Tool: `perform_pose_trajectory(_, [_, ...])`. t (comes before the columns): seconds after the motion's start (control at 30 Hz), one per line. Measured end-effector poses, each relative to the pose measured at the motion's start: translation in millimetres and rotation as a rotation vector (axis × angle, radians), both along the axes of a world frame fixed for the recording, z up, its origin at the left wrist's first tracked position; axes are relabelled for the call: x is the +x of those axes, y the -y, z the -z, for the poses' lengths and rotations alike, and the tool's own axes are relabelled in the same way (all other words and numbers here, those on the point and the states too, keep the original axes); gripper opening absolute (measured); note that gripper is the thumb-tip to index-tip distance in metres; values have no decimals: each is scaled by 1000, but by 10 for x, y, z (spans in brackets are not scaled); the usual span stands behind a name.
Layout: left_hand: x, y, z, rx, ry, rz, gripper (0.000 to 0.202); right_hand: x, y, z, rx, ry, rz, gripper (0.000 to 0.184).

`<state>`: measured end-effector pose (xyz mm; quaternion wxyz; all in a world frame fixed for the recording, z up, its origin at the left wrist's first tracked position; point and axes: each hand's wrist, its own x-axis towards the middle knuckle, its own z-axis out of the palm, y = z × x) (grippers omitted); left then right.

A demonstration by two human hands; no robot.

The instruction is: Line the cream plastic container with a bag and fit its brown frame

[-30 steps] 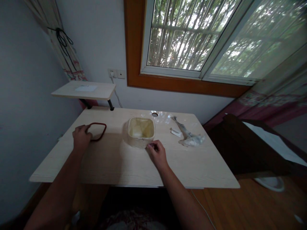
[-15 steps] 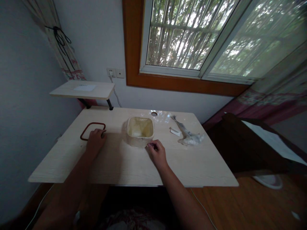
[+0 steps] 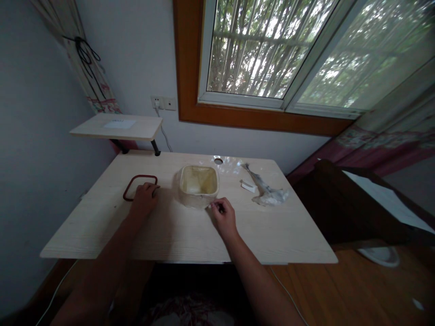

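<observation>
My left hand (image 3: 144, 199) is closed on the right side of a dark red, rounded-square lid rim (image 3: 125, 192) lying near the table's left part. Through its middle the table surface shows; I cannot tell whether a clear panel fills it. In the centre of the table stands a square plastic container (image 3: 199, 201), cream at its rim and see-through at the sides. Beside its front right corner, my right hand (image 3: 224, 217) has its fingers curled in a pinch. Whether those fingertips hold the container's edge or something small is not clear.
On the light wooden table (image 3: 190, 240), a crumpled clear plastic bag (image 3: 270, 194) and a small white label (image 3: 248, 186) lie to the right. A raised shelf (image 3: 142, 129) with a paper stands at the back left, and a cable hole (image 3: 218, 161) at the back.
My left hand has slid the red lid rim a short way right, toward the container. My right hand and the container stay nearly where they were.
</observation>
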<state>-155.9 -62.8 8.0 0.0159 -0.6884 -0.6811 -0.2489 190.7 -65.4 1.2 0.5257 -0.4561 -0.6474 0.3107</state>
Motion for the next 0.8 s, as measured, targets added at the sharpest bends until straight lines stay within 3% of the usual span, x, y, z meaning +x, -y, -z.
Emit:
perform_pose_trajectory(0.17, [300,55,-299,111,148,193,30,-5,-6,16,-28,-68,34,7])
perform_pose_trajectory(0.3, [588,102,-408,-138,384,355,41,-15,-24,17,-47,-107,52,15])
perform_pose_trajectory(0.4, [752,107,-391,-256,523,294,47,-18,-28,23,-33,-94,42,28])
perform_pose_trajectory(0.53, [884,115,-378,-287,762,210,39,-16,-28,43,-22,-79,-14,30])
perform_pose_trajectory(0.8, [919,221,-581,-295,1030,210,25,-15,-45,68,-39,-124,-9,31])
